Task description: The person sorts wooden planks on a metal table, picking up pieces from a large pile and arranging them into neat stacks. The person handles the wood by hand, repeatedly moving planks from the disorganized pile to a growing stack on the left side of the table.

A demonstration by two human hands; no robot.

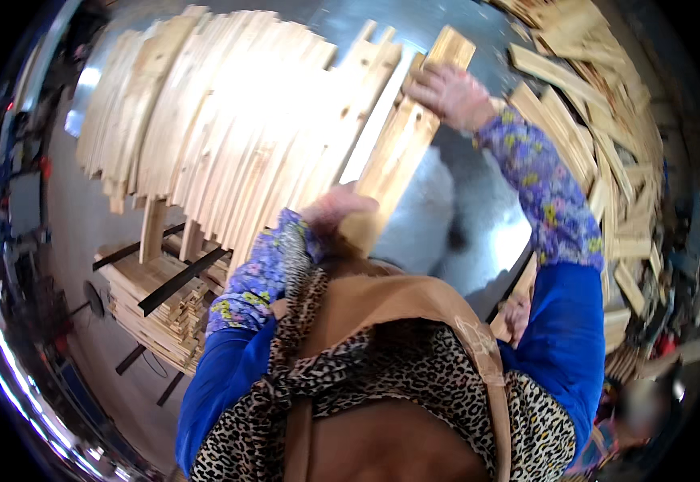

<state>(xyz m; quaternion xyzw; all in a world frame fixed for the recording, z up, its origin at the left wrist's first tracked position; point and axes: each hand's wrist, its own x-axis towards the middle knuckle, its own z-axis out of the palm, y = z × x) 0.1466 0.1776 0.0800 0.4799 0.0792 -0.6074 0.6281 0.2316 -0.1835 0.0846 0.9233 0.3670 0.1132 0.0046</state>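
A pale wooden board [402, 153] with a few knots lies slanted across the metal table [422, 209] in front of me. My right hand [456, 96] is closed over its far part, the fingers curled across to the left edge. At the near end my left hand [339, 210], slightly blurred, is closed on the same board; its fingertips are partly hidden. Just left of the board, a bright strip runs alongside it. Farther left, many narrow wooden strips [245, 120] lie side by side in a wide row, washed out by glare in the middle.
Loose boards [599, 104] are heaped along the right side. Below the row at left stands a stack of wood [153, 301] beside dark metal bars [181, 281]. Another person's hand [517, 315] shows by my right elbow, and a person [635, 418] is at lower right.
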